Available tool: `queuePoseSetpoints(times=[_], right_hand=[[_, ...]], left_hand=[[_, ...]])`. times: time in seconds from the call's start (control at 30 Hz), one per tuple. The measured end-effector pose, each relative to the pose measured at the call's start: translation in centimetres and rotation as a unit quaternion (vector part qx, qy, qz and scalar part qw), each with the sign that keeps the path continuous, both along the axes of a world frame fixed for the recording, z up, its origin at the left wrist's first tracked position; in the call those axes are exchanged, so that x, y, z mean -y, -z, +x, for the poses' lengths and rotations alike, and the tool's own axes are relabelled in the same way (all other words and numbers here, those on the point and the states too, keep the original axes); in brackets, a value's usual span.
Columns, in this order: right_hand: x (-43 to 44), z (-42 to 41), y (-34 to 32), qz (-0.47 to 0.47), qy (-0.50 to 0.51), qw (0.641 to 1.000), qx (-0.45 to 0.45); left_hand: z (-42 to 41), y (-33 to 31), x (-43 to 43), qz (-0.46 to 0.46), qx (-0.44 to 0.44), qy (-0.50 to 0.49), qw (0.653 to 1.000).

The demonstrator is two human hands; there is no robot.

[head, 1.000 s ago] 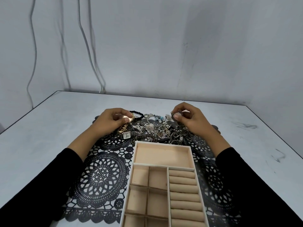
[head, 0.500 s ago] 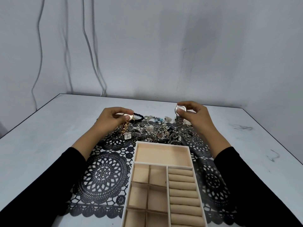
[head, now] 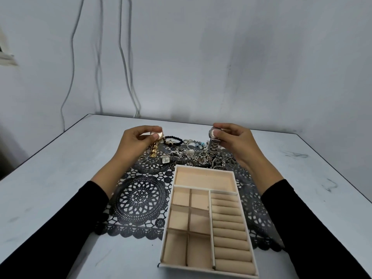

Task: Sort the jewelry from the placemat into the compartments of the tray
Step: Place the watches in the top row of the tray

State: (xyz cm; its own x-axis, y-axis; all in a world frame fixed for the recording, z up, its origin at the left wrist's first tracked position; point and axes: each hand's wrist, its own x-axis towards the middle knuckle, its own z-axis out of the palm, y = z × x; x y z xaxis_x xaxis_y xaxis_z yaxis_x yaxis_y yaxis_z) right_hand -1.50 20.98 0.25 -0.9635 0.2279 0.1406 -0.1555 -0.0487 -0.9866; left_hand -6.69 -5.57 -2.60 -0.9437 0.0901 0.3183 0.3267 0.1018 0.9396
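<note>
My left hand (head: 136,140) pinches a gold watch (head: 156,142) by its round face, and the band hangs down above the jewelry pile. My right hand (head: 233,140) pinches a silver watch (head: 213,142) by its face, its metal band dangling too. Between and below the hands a heap of jewelry (head: 193,156) lies on the far part of the black lace placemat (head: 141,196). The beige tray (head: 205,220) stands nearer me, with one wide compartment at the far end, several small squares at the left and ring rolls at the right; nothing lies in any of them.
A black bead bracelet (head: 173,138) and a square-faced watch (head: 166,159) lie in the pile, with loose rings (head: 147,161) at its left edge. The white table (head: 60,178) ends at a wall behind, where cables (head: 124,57) hang down.
Both hands have risen off the pile, each lifting a watch. The silver watch now hangs free in the right hand and the gold one in the left.
</note>
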Motion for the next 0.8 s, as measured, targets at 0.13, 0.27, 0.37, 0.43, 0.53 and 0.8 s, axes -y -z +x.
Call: queuePoseSetpoints(times=[0.13,0.27,0.37,0.43,0.53,0.8], right_hand=[[1.8,1.4,-0.1,0.014,-0.024,1.0,0.007],[3.6,2.6,0.2,0.014,-0.065,0.997,0.025],[4.9,3.1,0.8,0.005,-0.083,0.996,0.044],[5.8,3.5,1.2,-0.015,-0.095,0.994,0.051],[6.6,4.0,1.6,-0.035,-0.101,0.993,0.058],[7.2,3.8,2.6,-0.069,-0.105,0.989,0.079]], left_hand=[[1.6,0.1,0.9,0.002,0.017,-0.007,1.0],[3.1,0.3,1.4,0.012,0.013,0.005,1.0],[4.1,0.6,1.7,0.02,0.014,0.005,1.0],[4.6,0.7,1.9,0.026,0.012,0.006,1.0],[5.1,0.9,2.0,0.022,0.018,0.006,1.0],[5.7,0.7,1.9,0.035,0.022,0.003,0.999]])
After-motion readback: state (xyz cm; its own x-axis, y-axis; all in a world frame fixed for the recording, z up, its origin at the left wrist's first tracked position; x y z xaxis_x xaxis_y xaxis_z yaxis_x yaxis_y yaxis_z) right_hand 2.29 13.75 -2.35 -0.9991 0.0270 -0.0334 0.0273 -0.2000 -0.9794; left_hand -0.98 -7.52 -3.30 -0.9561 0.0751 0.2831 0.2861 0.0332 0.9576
